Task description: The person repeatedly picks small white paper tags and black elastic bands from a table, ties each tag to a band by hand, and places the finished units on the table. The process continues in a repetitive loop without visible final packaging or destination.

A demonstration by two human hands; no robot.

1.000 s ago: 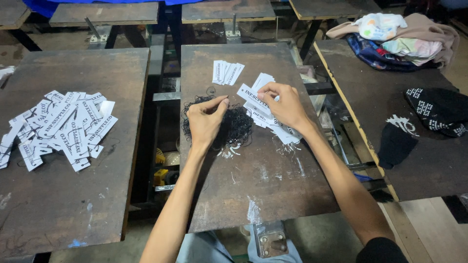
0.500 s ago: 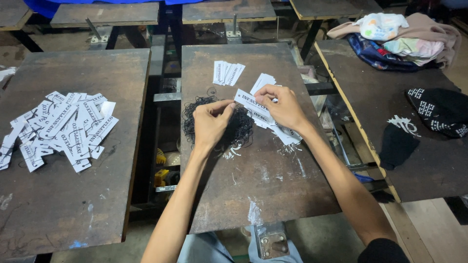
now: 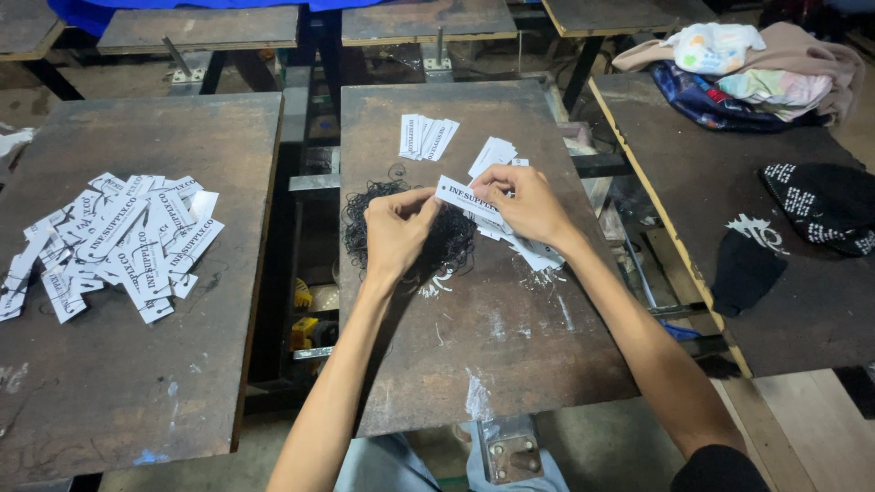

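Note:
My right hand [image 3: 529, 205] pinches a white printed paper tag [image 3: 460, 195] above the middle brown board [image 3: 483, 337]. My left hand [image 3: 396, 232] has its fingertips closed at the tag's left end, right over a heap of thin black string loops [image 3: 365, 205]; whether it grips a loop I cannot tell. More white tags [image 3: 533, 253] lie spread under and beside my right hand. A small neat stack of tags [image 3: 427, 137] rests farther back on the same board.
The left board [image 3: 118, 383] carries a loose pile of several white tags [image 3: 118, 241]. On the right table [image 3: 820, 301] lie black knitted caps [image 3: 816, 205] and a heap of folded clothes [image 3: 747, 64]. A dark gap with metal frame parts separates the boards.
Both hands rose slightly and drew together; the held tag shifted from flat on the pile to lifted between both hands' fingertips.

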